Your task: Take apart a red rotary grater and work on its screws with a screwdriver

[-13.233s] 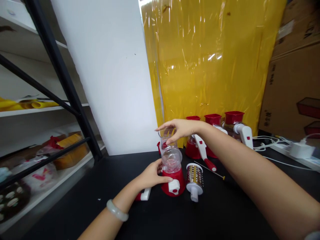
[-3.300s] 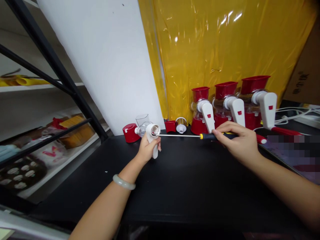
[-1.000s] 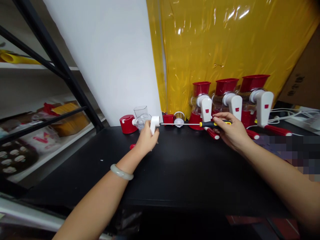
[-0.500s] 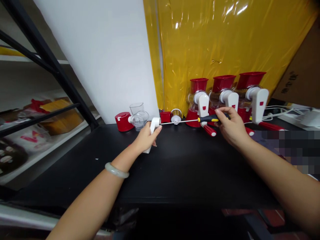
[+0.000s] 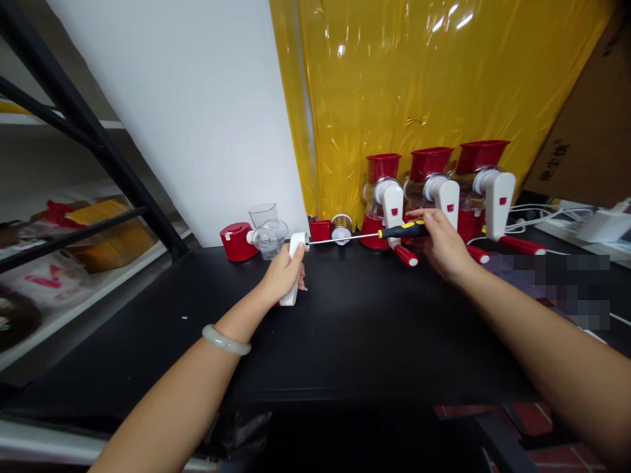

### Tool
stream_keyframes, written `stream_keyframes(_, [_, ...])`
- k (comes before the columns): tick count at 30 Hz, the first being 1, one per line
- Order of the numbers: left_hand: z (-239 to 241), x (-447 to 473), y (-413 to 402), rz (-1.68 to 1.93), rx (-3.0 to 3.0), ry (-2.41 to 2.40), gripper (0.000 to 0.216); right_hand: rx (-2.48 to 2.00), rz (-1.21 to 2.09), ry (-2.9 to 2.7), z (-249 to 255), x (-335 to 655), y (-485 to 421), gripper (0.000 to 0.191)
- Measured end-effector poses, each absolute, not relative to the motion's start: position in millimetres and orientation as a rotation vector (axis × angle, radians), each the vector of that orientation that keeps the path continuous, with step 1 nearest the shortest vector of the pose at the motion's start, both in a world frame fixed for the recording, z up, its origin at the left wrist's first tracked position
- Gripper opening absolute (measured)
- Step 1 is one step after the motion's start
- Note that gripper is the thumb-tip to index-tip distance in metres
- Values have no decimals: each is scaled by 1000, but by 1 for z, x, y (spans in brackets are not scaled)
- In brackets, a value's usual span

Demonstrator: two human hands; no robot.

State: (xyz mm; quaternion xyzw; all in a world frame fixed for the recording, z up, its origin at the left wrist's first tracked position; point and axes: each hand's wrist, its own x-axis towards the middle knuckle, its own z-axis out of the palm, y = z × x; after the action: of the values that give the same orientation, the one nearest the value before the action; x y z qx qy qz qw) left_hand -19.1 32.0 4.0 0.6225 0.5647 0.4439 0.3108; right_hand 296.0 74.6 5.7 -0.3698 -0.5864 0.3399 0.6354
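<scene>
My left hand (image 5: 282, 274) is closed around a white crank handle (image 5: 294, 259), held upright over the black table (image 5: 345, 328). My right hand (image 5: 444, 243) grips the black-and-yellow handle of a long screwdriver (image 5: 389, 232). The screwdriver's thin shaft runs leftward and its tip meets the top of the white handle. Behind my left hand lie a red base (image 5: 234, 241) and a clear plastic housing (image 5: 267, 236).
Three assembled red-and-white rotary graters (image 5: 434, 190) stand in a row before the yellow plastic sheet (image 5: 419, 85). A small red part (image 5: 321, 230) and a metal drum (image 5: 341, 227) sit beside them. Shelving (image 5: 73, 197) stands at the left, white cables and a power strip (image 5: 586, 226) at the right.
The view has shifted slightly. Both hands keep their grips. The white handle and the screwdriver have moved a little to the left, with the tip still at the handle's top.
</scene>
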Motion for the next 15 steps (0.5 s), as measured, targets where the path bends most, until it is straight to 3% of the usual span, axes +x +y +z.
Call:
stream_keyframes(4, [4,-21,32,1157,1652,1494,43,-1044,587,-1473,3,302,76,53])
stream_keyframes(15, [4,-21,33,1129,1626,1530,40,-892,757,-1322,-1,295,80,37])
